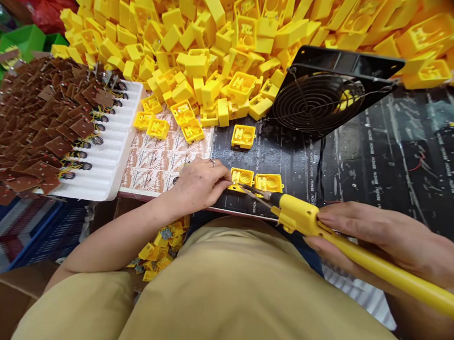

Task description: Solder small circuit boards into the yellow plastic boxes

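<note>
Near the front edge of the bench, two small yellow housings lie side by side, a left one (243,176) and a right one (269,182). My left hand (203,183) has its fingers pinched together at the left housing's left edge; what is between the fingertips is too small to name. My right hand (391,238) is wrapped round a yellow soldering tool (298,212), whose thin dark tip reaches the front of the left housing, close to my left fingertips. Another yellow housing (243,136) lies just behind these two.
A big heap of yellow housings (203,61) fills the back. At the left, brown circuit boards (40,118) with wired round parts lie on a white foam tray (115,145). A black fan (321,95) stands behind the right side, its cable running forward.
</note>
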{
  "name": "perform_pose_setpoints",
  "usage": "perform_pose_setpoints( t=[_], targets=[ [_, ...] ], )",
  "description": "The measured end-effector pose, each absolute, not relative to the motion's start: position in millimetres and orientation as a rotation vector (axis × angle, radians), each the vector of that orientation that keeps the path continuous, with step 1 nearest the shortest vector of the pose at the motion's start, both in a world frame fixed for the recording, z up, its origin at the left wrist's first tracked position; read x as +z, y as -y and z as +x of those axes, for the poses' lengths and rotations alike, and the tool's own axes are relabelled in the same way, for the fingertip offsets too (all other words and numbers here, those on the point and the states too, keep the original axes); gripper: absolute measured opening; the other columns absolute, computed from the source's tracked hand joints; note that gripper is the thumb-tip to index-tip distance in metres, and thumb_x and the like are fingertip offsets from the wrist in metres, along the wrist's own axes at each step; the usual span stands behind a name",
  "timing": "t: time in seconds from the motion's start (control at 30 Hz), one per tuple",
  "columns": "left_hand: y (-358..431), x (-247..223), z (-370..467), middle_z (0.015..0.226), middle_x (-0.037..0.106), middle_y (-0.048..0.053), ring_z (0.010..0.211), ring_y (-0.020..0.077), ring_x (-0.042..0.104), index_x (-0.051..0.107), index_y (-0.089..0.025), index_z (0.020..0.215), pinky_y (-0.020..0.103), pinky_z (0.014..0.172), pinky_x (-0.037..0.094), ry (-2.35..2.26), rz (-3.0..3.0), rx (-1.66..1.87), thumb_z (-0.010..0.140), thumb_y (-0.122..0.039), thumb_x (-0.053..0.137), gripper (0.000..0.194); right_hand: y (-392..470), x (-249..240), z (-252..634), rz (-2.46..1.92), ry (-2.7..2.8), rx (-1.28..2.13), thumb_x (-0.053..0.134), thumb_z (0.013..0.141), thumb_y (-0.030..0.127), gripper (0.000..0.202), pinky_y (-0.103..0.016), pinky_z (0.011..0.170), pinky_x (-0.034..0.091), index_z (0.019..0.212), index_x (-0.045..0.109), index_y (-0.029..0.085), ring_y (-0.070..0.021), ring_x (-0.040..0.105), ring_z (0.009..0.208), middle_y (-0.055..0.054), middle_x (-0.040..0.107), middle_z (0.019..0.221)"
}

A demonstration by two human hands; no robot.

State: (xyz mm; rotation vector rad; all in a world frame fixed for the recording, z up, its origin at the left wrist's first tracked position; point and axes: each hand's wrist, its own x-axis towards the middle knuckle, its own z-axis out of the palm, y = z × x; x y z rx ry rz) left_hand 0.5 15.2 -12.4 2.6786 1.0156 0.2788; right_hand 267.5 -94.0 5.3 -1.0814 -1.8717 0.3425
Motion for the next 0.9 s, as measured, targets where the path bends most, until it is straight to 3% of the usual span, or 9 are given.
perform_pose_setpoints(
  t=[0.13, 0.37, 0.67, 0.83, 0.9],
  targets=[
    [-15, -11, 0, 0.085, 0.073, 0.004, 0.077, 0.0182, 0.067, 0.069, -0.016, 0.086, 0.031, 0.077, 0.048, -1.008, 2.68, 0.239, 0.092, -0.023, 0.055, 0.016, 84, 7, 265, -0.969, 2.055, 0.256, 0.073, 0.085, 0.023, 0.012, -0.018, 0.049, 0.056, 0.088, 0.061, 0.026, -0.0118, 0.067, 0.058, 0.003, 0.068, 0.071],
    [-17, -10, 1, 0.084, 0.072, 0.005, 0.077, 0.0182, 0.066, 0.068, -0.016, 0.085, 0.031, 0.076, 0.049, -0.987, 2.705, 0.216, 0.092, -0.021, 0.056, 0.015, 76, 15, 265, -0.762, 2.234, 0.142, 0.079, 0.076, 0.009, 0.021, -0.02, 0.069, 0.062, 0.088, 0.063, 0.013, -0.0121, 0.068, 0.067, -0.004, 0.068, 0.071],
    [-19, -9, 2, 0.085, 0.071, 0.005, 0.082, 0.0204, 0.067, 0.069, -0.015, 0.087, 0.032, 0.077, 0.049, -0.94, 2.736, 0.163, 0.093, -0.022, 0.053, 0.019, 81, 24, 264, -0.833, 2.278, 0.187, 0.078, 0.074, 0.005, 0.022, -0.024, 0.069, 0.062, 0.088, 0.063, 0.013, -0.014, 0.068, 0.072, -0.008, 0.069, 0.079],
    [-19, -7, 4, 0.084, 0.07, 0.006, 0.082, 0.0197, 0.065, 0.069, -0.015, 0.086, 0.032, 0.077, 0.048, -0.922, 2.803, 0.135, 0.095, -0.022, 0.051, 0.021, 85, 20, 280, -0.912, 2.216, 0.189, 0.081, 0.072, 0.01, 0.029, -0.022, 0.066, 0.062, 0.093, 0.064, 0.02, -0.0136, 0.068, 0.069, -0.002, 0.069, 0.076],
    [-19, -5, 5, 0.085, 0.07, 0.007, 0.082, 0.0196, 0.064, 0.069, -0.015, 0.085, 0.032, 0.078, 0.048, -0.919, 2.845, 0.124, 0.095, -0.022, 0.051, 0.021, 86, 15, 287, -0.952, 2.185, 0.172, 0.079, 0.076, 0.015, 0.023, -0.021, 0.066, 0.061, 0.092, 0.064, 0.022, -0.0135, 0.068, 0.068, -0.001, 0.069, 0.076]
  ],
)
